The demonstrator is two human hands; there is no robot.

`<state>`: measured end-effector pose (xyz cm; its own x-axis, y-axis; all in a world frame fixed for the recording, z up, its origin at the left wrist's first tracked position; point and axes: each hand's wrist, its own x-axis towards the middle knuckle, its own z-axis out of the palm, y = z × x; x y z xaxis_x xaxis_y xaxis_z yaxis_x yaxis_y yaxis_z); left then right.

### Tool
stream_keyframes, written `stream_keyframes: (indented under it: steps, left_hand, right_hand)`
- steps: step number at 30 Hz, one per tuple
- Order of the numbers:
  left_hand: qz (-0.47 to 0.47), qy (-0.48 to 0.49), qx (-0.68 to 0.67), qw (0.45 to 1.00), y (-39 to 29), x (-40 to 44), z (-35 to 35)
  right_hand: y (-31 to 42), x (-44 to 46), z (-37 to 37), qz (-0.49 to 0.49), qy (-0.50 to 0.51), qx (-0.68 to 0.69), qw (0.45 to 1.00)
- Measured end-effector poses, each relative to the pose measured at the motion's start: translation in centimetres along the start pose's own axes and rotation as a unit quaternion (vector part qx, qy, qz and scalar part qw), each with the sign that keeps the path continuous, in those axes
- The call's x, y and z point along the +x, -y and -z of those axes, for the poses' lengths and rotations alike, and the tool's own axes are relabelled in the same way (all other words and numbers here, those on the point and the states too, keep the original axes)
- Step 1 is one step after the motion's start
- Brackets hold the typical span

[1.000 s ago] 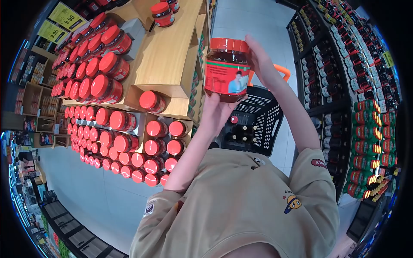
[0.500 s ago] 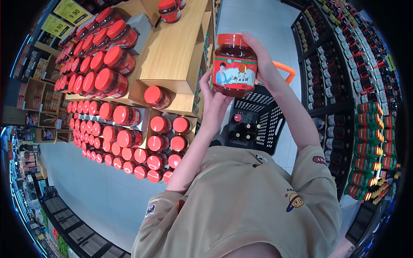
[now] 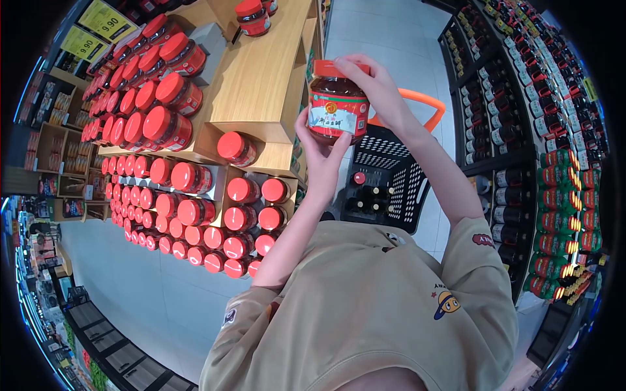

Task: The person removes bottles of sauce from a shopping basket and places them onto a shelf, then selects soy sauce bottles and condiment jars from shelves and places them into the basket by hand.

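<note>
A red-lidded jar (image 3: 337, 109) of dark sauce, with a red and white label, is held upright in front of me between both hands. My left hand (image 3: 322, 155) grips its lower part, with the thumb on the label's lower edge. At the top right, my right hand (image 3: 373, 83) is closed over the lid's edge and the side of the jar. Behind and below the jar stands a black basket (image 3: 404, 179) with an orange handle (image 3: 427, 107); several dark bottles (image 3: 375, 199) and one red-capped item (image 3: 359, 177) are inside it.
Many similar jars (image 3: 171, 127) fill the wooden shelf (image 3: 251, 85) on the left, under yellow price tags (image 3: 107, 24). On the right, a dark shelf (image 3: 456, 98) carries rows of bottles and green packs (image 3: 555, 225). Grey floor tiles (image 3: 362, 29) show between the shelves.
The jar's label has turned in my hands and the jar has moved a little left. My left thumb has come onto its front, and my right fingers have shifted onto the lid.
</note>
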<state>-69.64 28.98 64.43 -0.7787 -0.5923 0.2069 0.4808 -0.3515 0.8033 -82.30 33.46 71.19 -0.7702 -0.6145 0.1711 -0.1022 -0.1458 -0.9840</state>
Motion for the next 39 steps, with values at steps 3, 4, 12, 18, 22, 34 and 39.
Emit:
stream_keyframes:
  steps: [3, 4, 12, 18, 22, 34, 39]
  left_hand:
    - [0.079, 0.052, -0.106, 0.99, -0.4, 0.1, 1.6]
    - [0.159, 0.09, -0.2, 0.963, -0.4, 0.2, 2.2]
    - [0.224, 0.098, -0.364, 0.899, -0.7, 0.2, 0.9]
    - [0.216, 0.093, -0.363, 0.902, -0.6, 0.2, 0.7]
    - [0.217, 0.089, -0.368, 0.9, -0.5, 0.2, 0.7]
    - [0.147, 0.115, -0.092, 0.978, 3.4, -0.7, 4.9]
    - [0.237, 0.074, 0.085, 0.965, 7.2, -2.0, 4.8]
  right_hand:
    - [2.5, -0.9, 0.4, -0.106, 0.036, -0.029, 0.993]
    - [2.2, -0.7, 0.6, -0.107, 0.036, -0.028, 0.993]
    - [-0.8, -0.1, 1.0, -0.107, 0.128, 0.172, 0.971]
    - [-1.2, -0.2, 0.9, -0.1, 0.107, 0.16, 0.976]
    - [-0.9, -0.3, 0.7, -0.102, 0.108, 0.156, 0.977]
    - [-2.2, -0.1, 5.5, -0.05, 0.26, -0.233, 0.936]
    - [-8.4, -1.9, 9.6, -0.071, 0.224, -0.254, 0.938]
